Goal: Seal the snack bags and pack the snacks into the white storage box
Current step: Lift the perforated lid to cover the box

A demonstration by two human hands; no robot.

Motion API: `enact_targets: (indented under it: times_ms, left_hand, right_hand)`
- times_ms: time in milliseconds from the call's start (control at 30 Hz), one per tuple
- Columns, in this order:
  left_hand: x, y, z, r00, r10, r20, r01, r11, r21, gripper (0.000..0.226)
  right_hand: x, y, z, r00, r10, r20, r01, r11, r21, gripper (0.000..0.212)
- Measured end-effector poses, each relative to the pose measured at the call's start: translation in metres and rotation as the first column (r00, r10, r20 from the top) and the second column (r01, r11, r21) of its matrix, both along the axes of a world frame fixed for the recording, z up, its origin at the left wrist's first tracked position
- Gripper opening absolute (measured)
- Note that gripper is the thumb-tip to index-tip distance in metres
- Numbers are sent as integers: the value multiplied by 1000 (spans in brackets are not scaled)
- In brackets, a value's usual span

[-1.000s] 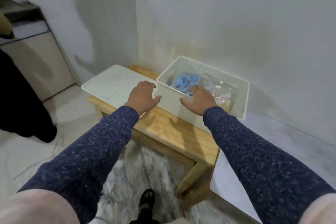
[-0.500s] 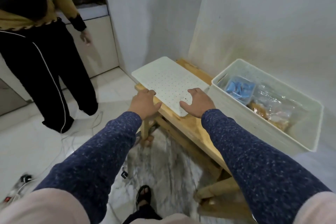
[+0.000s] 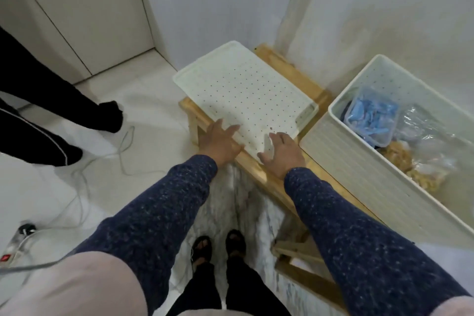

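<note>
The white storage box stands open at the right end of the wooden bench. Inside lie a clear bag of blue snacks and clear bags of yellow snacks. Its white perforated lid lies flat on the bench's left end. My left hand rests at the lid's near left edge with its fingers spread on top. My right hand is at the lid's near right corner, thumb below the edge and fingers on top.
Another person's dark legs stand on the floor at the left. A white cable runs across the floor to a power strip at the lower left. My feet stand before the bench. Walls close in behind the bench.
Both hands have left the storage box and moved left to the lid's near edge. My view has swung left and downward, so the box now sits at the right.
</note>
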State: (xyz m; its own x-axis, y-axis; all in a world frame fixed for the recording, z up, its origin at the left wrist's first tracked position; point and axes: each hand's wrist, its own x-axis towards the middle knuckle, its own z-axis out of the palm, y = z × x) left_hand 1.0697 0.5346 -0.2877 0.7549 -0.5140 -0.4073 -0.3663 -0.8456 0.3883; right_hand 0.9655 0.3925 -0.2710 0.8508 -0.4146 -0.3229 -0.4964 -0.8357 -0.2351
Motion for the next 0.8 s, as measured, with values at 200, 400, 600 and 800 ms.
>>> enact_targets:
  times_ms: [200, 400, 600, 800]
  left_hand:
    - [17, -23, -33, 994, 104, -11, -104, 995, 0, 64]
    - [33, -30, -46, 969, 246, 17, -245, 969, -47, 80]
    - [30, -23, -45, 959, 283, 20, -280, 954, -104, 76]
    - [25, 0, -41, 947, 321, -23, -322, 939, -119, 75]
  right_hand:
    - [9, -18, -45, 999, 39, 3, -39, 999, -37, 62]
    - [25, -34, -59, 999, 47, -20, -46, 999, 15, 66]
    - [30, -29, -57, 997, 53, -58, -51, 998, 25, 75]
    - [21, -1, -59, 999, 37, -39, -35, 998, 57, 76]
